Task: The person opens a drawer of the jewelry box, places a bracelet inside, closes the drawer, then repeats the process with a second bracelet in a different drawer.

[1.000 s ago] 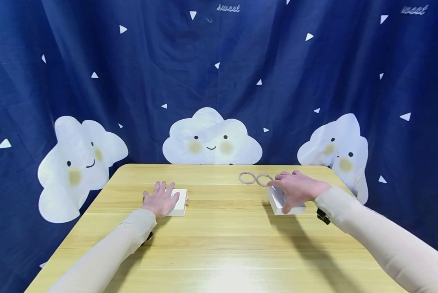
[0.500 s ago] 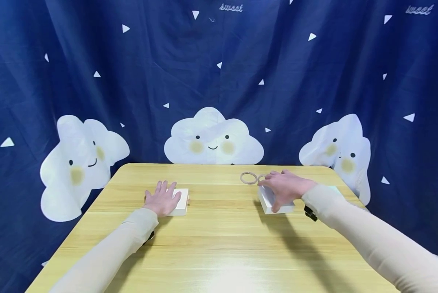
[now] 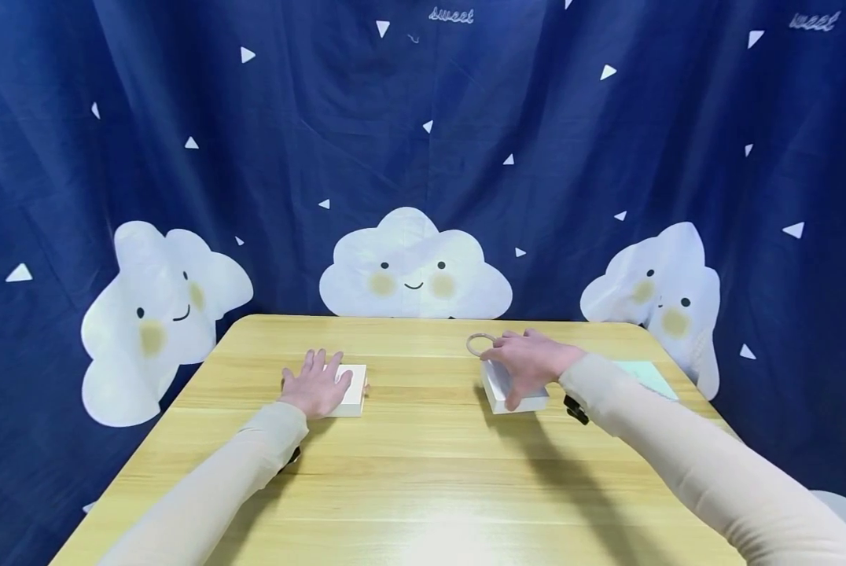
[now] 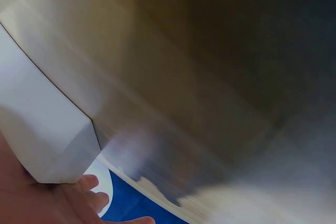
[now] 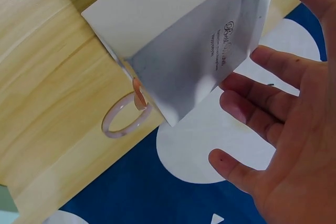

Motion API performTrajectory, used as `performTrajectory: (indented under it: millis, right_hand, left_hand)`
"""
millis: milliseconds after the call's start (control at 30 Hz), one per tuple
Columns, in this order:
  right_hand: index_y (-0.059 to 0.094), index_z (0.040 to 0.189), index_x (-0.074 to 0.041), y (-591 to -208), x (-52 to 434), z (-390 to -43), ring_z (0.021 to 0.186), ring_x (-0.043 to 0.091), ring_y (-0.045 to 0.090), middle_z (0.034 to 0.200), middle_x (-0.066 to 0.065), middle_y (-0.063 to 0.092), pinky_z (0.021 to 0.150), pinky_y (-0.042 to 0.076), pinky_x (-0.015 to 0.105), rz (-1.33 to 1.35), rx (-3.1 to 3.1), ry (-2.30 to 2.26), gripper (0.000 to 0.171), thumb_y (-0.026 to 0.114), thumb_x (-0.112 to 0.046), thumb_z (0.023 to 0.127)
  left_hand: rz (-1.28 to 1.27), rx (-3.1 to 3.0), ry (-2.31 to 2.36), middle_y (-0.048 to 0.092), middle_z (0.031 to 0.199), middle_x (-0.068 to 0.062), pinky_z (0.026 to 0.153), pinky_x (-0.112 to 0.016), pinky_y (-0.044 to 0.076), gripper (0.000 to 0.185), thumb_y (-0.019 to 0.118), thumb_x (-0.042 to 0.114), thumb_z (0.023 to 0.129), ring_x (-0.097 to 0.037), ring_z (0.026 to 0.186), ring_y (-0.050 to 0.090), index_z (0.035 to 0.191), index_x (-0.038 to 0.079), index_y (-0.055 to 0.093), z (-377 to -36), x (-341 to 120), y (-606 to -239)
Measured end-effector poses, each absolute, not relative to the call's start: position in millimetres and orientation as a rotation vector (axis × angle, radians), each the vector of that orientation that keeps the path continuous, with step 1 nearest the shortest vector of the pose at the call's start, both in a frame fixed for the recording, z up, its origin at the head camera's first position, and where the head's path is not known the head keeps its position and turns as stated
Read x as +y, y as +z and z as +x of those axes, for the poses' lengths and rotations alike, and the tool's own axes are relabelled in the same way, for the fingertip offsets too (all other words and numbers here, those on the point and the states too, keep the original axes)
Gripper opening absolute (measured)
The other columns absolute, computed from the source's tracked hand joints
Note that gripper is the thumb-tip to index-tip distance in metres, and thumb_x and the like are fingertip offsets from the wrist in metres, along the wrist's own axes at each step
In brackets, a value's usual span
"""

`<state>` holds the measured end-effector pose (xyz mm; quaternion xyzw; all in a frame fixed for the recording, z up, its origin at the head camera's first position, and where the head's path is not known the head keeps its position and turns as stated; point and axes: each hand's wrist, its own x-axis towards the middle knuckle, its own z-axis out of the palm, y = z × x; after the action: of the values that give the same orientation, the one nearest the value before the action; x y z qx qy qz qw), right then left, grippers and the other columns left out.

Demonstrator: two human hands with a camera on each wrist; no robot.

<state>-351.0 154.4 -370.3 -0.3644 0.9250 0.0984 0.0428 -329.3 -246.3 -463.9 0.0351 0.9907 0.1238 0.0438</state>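
Note:
On the left of the table, my left hand (image 3: 315, 387) rests with spread fingers on a white box (image 3: 355, 379). The left wrist view has that box (image 4: 42, 103) against the palm (image 4: 31, 203). My right hand (image 3: 532, 363) grips a second white box (image 3: 495, 385) between thumb and fingers, tilted above the table. Printed script and an orange ribbon tab (image 5: 138, 95) show on this box (image 5: 184, 66) in the right wrist view. Beyond it lies a pale ring-shaped bangle (image 5: 116, 134), partly hidden by the right hand in the head view.
A pale mint flat-looking item (image 3: 645, 377) lies near the table's right edge, partly behind the right sleeve. The wooden table (image 3: 409, 440) ends at a dark blue curtain (image 3: 423, 173) with cloud prints. A small pink tab (image 3: 367, 387) sticks out beside the left box.
My right hand has moved left with its box, now covering the second bangle and uncovering the mint item. The left hand stays on its box. The head view has shifted slightly.

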Motion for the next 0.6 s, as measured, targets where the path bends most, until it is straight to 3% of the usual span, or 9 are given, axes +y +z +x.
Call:
performTrajectory:
  millis: [300,600]
  right_hand:
    - [0.061,0.137,-0.025,-377.0,138.7,-358.1,0.107,0.016,0.052,0.119,-0.004,0.062,0.085,0.045,0.045,-1.136,2.828,0.307,0.089,0.088,-0.056,0.058]
    - [0.061,0.137,-0.022,-382.6,126.5,-362.4,0.127,0.024,0.05,0.132,0.003,0.061,0.088,0.045,0.05,-1.148,2.819,0.254,0.091,0.09,-0.052,0.056]
  left_hand:
    - [0.109,3.026,0.393,0.011,0.167,-0.024,0.108,-0.083,0.002,0.07,0.022,0.055,0.105,-0.045,0.154,0.002,0.162,0.015,0.021,-329.2,-246.4,-462.9]
    - [0.111,3.036,0.389,0.012,0.166,-0.025,0.108,-0.083,0.003,0.069,0.022,0.054,0.106,-0.045,0.154,0.003,0.162,0.014,0.022,-326.7,-244.7,-461.1]
